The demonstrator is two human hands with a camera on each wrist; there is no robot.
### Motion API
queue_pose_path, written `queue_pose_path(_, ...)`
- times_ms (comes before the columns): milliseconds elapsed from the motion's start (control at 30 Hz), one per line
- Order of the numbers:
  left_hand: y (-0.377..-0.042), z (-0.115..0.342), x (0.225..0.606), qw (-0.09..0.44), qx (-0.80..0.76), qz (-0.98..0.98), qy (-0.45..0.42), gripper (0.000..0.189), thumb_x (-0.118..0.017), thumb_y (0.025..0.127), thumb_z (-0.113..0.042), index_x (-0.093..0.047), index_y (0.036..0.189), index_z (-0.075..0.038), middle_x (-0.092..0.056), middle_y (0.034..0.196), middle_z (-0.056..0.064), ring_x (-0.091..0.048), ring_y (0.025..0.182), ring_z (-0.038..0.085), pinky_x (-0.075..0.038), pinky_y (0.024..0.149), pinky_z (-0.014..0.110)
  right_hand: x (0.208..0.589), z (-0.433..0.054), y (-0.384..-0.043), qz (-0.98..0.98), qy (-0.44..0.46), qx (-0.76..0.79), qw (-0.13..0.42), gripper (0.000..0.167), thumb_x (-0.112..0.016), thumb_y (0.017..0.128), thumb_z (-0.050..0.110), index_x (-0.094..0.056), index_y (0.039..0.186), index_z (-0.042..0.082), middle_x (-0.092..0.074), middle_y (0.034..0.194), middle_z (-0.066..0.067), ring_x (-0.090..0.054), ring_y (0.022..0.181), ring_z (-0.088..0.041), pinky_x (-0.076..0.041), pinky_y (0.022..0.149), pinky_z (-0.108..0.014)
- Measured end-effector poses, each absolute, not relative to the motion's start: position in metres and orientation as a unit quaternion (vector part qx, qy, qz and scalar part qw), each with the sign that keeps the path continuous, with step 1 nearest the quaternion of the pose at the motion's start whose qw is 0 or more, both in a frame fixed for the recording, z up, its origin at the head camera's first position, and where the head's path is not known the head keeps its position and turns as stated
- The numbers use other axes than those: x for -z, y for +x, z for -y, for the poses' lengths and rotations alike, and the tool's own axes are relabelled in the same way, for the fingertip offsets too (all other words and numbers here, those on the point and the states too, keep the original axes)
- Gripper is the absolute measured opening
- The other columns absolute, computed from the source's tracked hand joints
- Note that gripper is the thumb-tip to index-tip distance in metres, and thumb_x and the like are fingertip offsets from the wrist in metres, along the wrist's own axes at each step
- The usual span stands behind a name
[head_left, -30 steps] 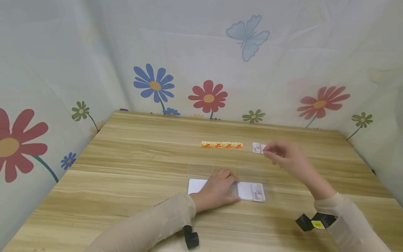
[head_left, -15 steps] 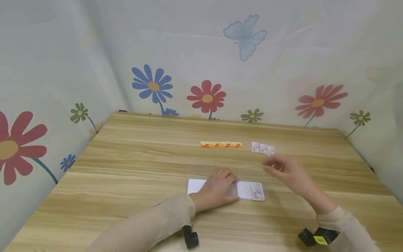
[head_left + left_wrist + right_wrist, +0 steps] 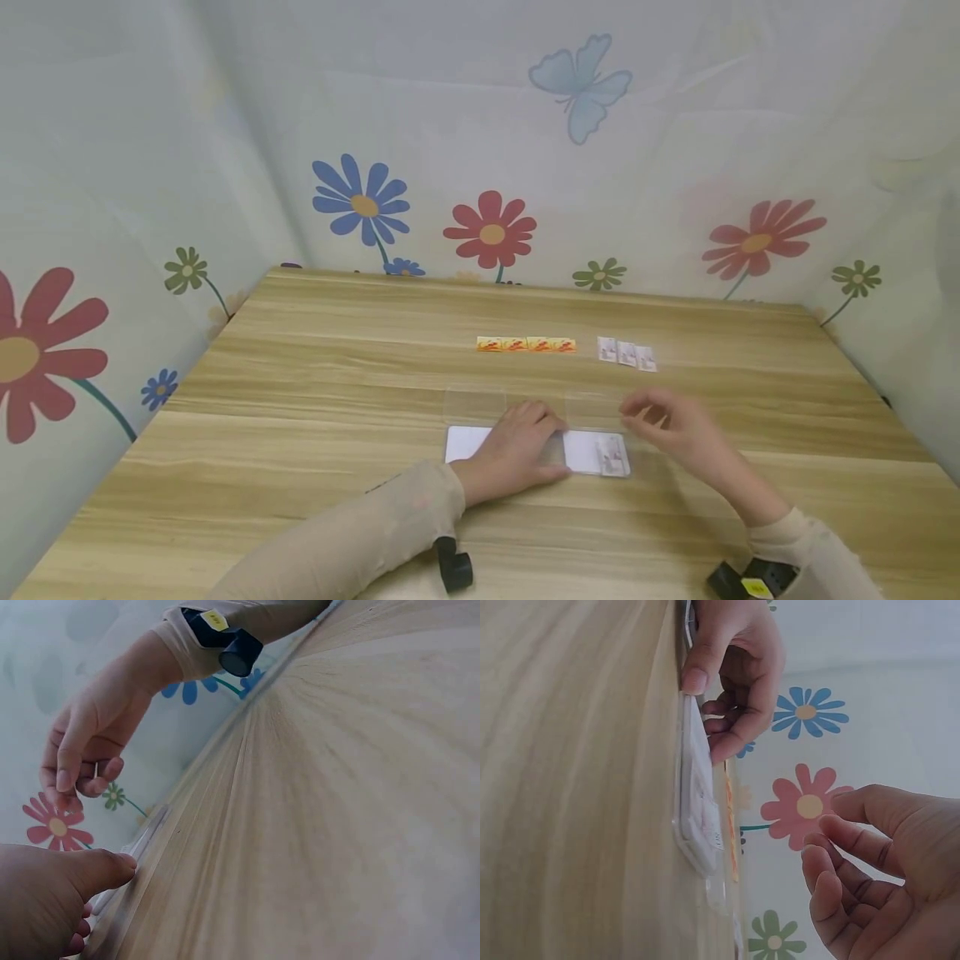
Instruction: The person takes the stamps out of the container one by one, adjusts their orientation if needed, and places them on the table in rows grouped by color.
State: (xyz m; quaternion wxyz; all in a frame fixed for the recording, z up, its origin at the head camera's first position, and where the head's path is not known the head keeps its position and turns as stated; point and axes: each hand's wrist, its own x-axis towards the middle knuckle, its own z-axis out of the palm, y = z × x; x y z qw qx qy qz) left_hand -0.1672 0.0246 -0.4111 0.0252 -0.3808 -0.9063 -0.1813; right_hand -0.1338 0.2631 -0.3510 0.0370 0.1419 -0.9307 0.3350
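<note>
A flat clear case with white panels lies on the table; its middle is hidden under my left hand. That hand grips it, thumb at the near edge and fingers over the far edge. On the right panel sits a small white-and-pink printed piece. Clear lid flaps lie folded back behind the panels. My right hand hovers above the right flap, its fingers loosely bent and thumb close to the index fingertip. Nothing shows between them.
Farther back, a row of several small orange-and-yellow printed pieces lies on the wooden table. Three white-and-pink printed pieces lie to their right. A flower-patterned curtain encloses the table at the back and sides.
My right hand has drawn back from the white-and-pink pieces toward the case, uncovering all three of them. The left hand stays in place. The head view has shifted slightly.
</note>
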Motion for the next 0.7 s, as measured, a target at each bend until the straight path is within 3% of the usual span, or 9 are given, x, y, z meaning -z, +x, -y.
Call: queue_pose_path(700,-0.168,-0.025,0.41,0.024,0.181,0.905,-0.383,0.05,-0.07,0.082,-0.048,-0.062,0.119,-0.015,-0.058,0.117,-0.001,-0.052,0.114,0.016,-0.042,0.103,0.031,0.377,-0.264,-0.132,0.939,0.162,-0.3,0.049,0.014,-0.072,0.081,0.007,-0.069,0.095,0.007,-0.069,0.093,-0.005,-0.056,0.074,-0.004,-0.047,0.063,-0.02)
